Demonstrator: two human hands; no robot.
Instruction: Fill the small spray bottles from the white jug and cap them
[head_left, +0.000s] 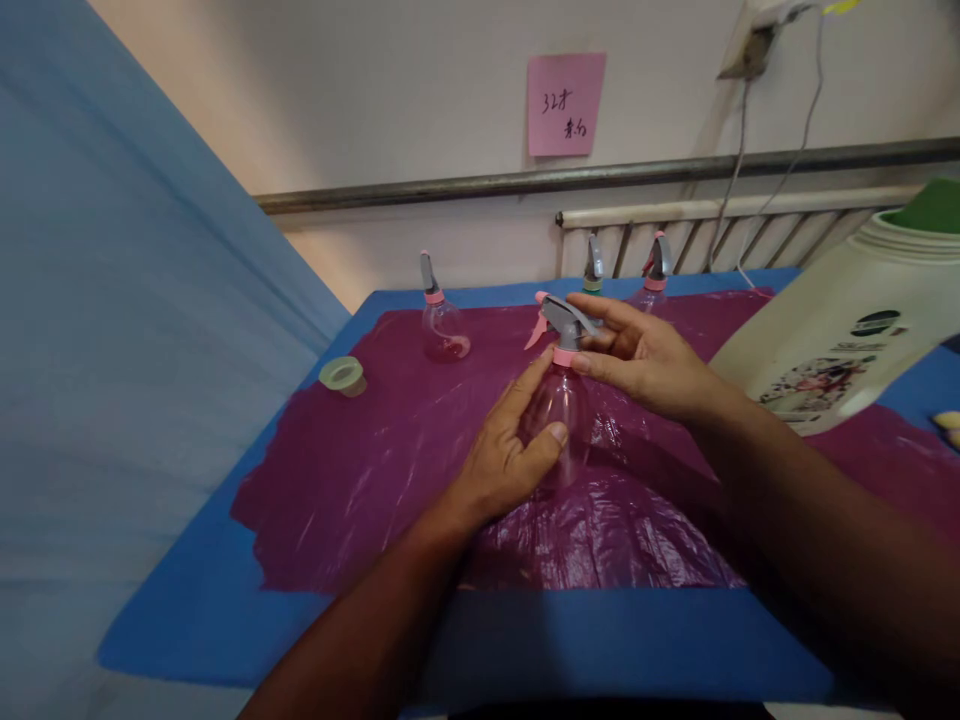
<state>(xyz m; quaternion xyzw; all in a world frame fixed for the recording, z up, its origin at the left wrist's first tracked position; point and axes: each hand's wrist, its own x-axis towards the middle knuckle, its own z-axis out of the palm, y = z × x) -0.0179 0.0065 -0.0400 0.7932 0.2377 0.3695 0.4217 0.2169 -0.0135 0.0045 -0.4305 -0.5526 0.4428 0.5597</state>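
Observation:
A clear spray bottle with a grey trigger head and pink collar stands upright on the magenta plastic sheet. My left hand wraps round the bottle's body, thumb across the front. My right hand pinches the pink collar and grey trigger head at the top, fingers closed on it.
Three more spray bottles stand at the back: one to the left, two behind my hands. A pale green cap lies at the sheet's left edge. A large white jug lies at the right. A radiator lines the wall.

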